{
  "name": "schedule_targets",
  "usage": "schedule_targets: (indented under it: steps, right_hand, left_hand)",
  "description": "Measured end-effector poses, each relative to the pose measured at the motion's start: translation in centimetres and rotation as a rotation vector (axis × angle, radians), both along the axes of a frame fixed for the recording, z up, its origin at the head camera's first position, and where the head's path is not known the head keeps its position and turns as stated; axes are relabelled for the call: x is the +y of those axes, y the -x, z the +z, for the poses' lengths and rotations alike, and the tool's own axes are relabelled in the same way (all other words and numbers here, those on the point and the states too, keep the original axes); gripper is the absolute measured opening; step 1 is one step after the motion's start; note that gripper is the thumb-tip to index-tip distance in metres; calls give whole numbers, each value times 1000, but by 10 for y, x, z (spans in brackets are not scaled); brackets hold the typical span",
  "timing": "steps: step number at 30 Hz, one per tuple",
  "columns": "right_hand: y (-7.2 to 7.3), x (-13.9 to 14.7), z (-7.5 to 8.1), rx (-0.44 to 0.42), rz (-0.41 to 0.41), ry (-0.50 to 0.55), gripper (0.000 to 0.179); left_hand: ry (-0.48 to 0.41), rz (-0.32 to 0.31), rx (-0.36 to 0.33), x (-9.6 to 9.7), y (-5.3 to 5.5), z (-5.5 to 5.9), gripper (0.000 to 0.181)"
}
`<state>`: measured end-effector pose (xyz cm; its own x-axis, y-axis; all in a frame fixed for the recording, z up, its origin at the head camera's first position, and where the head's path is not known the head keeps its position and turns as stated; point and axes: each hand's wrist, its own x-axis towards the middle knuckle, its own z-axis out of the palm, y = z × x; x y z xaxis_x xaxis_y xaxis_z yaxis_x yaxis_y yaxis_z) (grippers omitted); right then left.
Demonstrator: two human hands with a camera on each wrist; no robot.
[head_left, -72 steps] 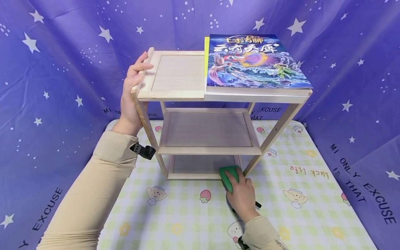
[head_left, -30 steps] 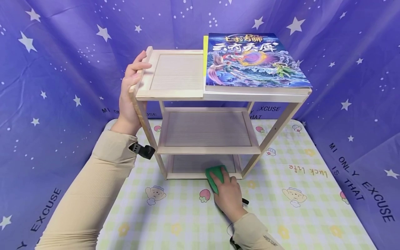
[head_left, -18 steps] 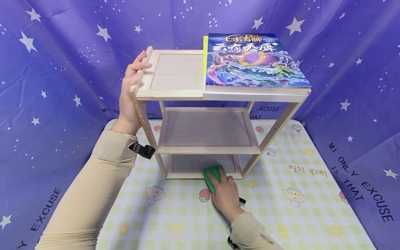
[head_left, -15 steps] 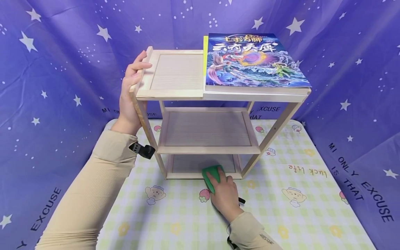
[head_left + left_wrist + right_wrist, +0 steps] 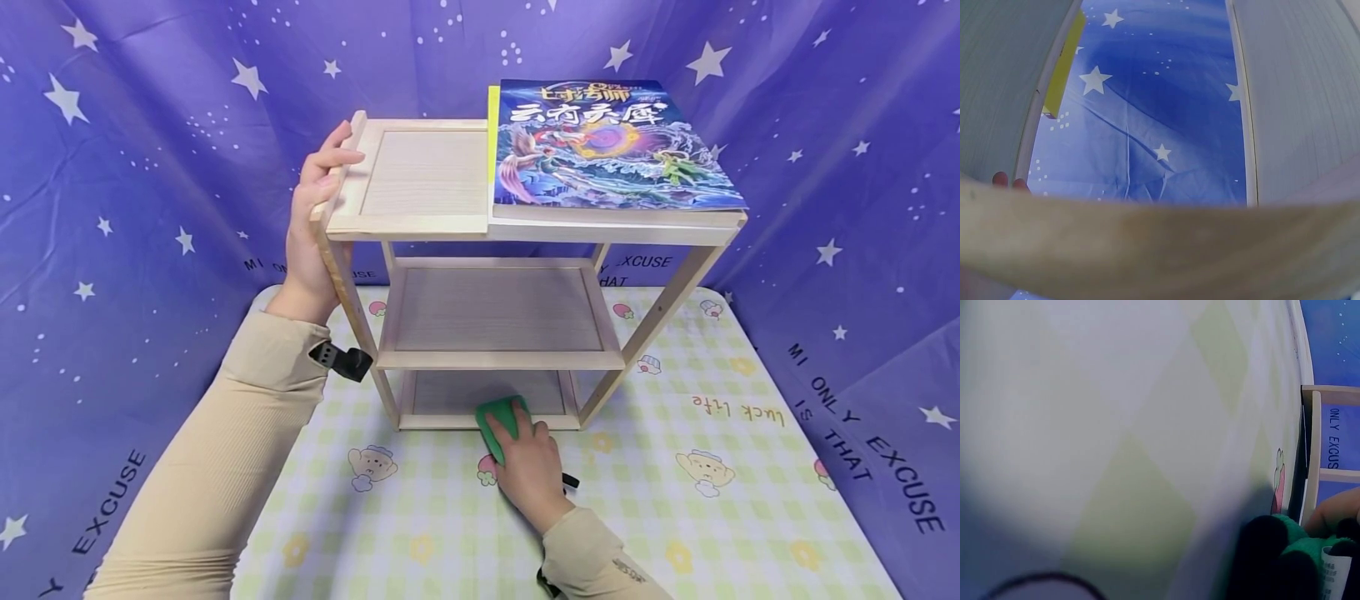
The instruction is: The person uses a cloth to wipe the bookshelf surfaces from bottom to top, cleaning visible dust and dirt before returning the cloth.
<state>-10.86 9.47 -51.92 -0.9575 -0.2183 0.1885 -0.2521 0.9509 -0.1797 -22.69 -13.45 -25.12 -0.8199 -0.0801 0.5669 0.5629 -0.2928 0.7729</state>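
Note:
A light wooden three-tier shelf rack [image 5: 427,225] stands on the table. My left hand [image 5: 311,225] grips the left side of its top, fingers over the raised side rail; in the left wrist view a blurred wooden post [image 5: 1160,244] crosses in front, with two fingertips [image 5: 1000,179] beyond it. My right hand [image 5: 534,467] holds a folded green cloth [image 5: 501,421] against the front edge of the bottom shelf [image 5: 442,422]. The right wrist view shows the green cloth [image 5: 1294,531] bunched under the fingers, with a white label on it.
A blue illustrated book [image 5: 600,158] lies on the right half of the top tier, over a yellow-edged one [image 5: 492,137]. The middle shelf [image 5: 495,308] sits just above the right hand's work. Starry purple curtains [image 5: 135,208] enclose the checked tablecloth [image 5: 675,525] on the sides and back.
My right hand has slid the green cloth leftward along the bottom shelf's front edge, from near the right leg towards the middle. The left hand keeps its grip; the rack stays put.

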Motion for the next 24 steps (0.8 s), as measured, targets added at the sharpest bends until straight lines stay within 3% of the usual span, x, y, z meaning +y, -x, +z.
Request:
schedule_targets:
  steps: [17, 24]
  right_hand:
    - [1, -12, 2, -63, 14, -30, 67]
    - [1, -17, 2, -42, 35, -37, 65]
  left_hand:
    - [-4, -1, 9, 1, 0, 0, 25]
    - [-4, -1, 4, 0, 0, 0, 24]
